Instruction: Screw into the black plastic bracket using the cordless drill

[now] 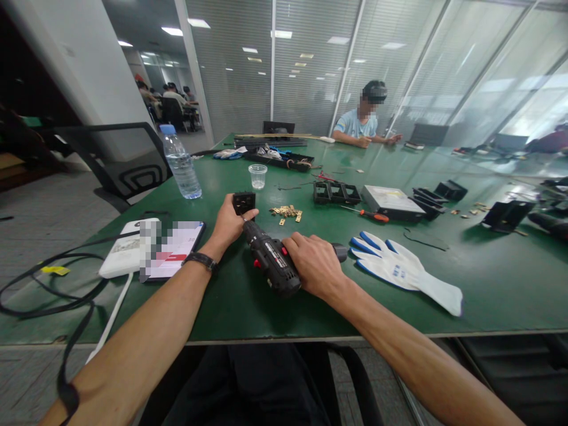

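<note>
My right hand (314, 260) is wrapped round the handle of a black cordless drill (271, 260), which lies on its side just above or on the table. Its chuck points away from me, toward a small black plastic part (244, 203). That part is gripped between the fingers and thumb of my left hand (228, 222). The drill's bit reaches the near side of the part; whether it touches a screw, I cannot tell. Just right of the part lies a pile of small brass-coloured metal pieces (287, 212).
On the green table (323, 313) are a white glove (394, 263), an orange screwdriver (374, 216), a black three-bay frame (336, 193) and a grey box (391, 202). A plastic cup (257, 176), water bottle (181, 163), phone (175, 251) and cables stand left. A person (360, 121) sits opposite.
</note>
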{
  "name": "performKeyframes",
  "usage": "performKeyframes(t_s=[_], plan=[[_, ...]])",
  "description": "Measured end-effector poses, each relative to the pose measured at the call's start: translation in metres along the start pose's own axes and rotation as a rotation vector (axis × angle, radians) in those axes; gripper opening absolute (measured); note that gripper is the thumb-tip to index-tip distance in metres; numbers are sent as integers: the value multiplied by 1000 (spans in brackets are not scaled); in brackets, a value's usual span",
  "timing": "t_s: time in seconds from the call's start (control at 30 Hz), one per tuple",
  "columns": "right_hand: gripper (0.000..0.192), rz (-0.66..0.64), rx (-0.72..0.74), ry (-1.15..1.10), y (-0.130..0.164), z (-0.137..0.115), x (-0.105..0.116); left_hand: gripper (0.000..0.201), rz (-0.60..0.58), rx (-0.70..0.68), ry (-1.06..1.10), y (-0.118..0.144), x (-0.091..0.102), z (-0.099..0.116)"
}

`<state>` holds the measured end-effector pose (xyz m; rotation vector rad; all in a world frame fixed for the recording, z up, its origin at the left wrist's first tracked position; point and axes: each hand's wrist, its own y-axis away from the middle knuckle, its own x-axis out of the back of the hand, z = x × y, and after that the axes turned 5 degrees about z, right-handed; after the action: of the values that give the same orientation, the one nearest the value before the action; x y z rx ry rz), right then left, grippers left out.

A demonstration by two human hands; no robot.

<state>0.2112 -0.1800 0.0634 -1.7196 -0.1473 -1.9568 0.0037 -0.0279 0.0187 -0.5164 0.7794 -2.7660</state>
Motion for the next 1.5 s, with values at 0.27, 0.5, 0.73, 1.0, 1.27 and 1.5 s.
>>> performKeyframes(t_s=[0.27, 0.5, 0.73, 1.0, 1.27, 1.5], plan=[[30, 37, 10, -8, 1, 1, -1, 52, 9, 6, -56, 0, 1, 1], [32, 6, -2, 5, 0, -1, 1, 52, 3, 0, -93, 1, 2, 1], [24, 30, 7, 2, 0, -1, 0, 53, 0, -21, -130, 1, 3, 1], [29, 17, -1, 3, 0, -2, 0, 54, -9, -19, -140, 1, 3, 1], [26, 28, 7, 4, 1, -1, 0, 53, -4, -15, -129, 1, 2, 0], [25, 43, 15, 1, 1, 0, -1, 52, -2, -21, -132, 1, 3, 2]])
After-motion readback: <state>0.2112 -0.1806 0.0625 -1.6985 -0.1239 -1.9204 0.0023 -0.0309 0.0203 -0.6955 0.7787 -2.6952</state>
